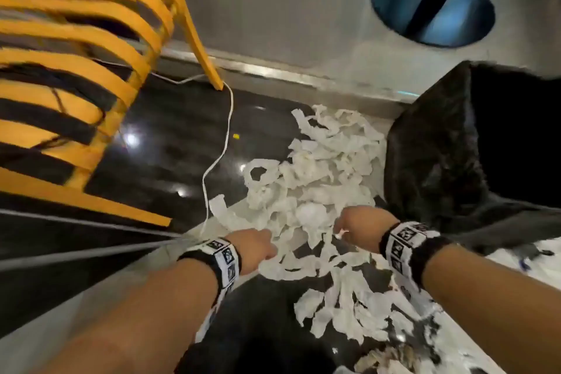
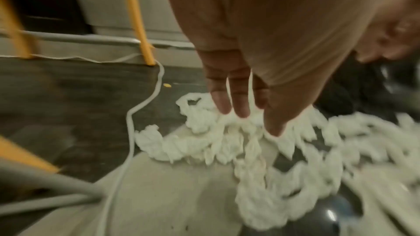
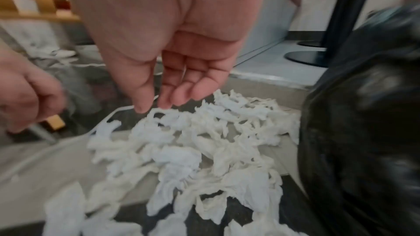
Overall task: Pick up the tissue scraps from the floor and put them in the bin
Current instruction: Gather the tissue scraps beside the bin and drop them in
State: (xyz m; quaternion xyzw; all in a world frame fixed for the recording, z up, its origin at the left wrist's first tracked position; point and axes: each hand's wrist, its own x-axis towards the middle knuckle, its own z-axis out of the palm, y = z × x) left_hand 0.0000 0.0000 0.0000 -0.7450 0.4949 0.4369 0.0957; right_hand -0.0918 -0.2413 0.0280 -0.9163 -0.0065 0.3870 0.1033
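A wide heap of white tissue scraps [image 1: 318, 179] lies on the dark floor, right against the bin [image 1: 440, 161] lined with a black bag. My left hand [image 1: 258, 247] is at the heap's near left edge. In the left wrist view its straight fingers [image 2: 236, 100] point down, tips touching the scraps [image 2: 227, 143]. My right hand [image 1: 352, 222] hovers over the heap's middle, left of the bin. In the right wrist view its relaxed fingers [image 3: 179, 85] hang just above the scraps [image 3: 181, 150] and hold nothing. The bin's black bag [image 3: 363, 132] fills the right side there.
A yellow slatted chair [image 1: 76, 55] stands at the left, one leg beside a white cable [image 1: 226, 136] that runs along the floor to the heap. Grey metal tubes [image 1: 76, 255] cross the lower left. Behind runs a raised ledge [image 1: 273, 70] with a round stand base [image 1: 434, 6].
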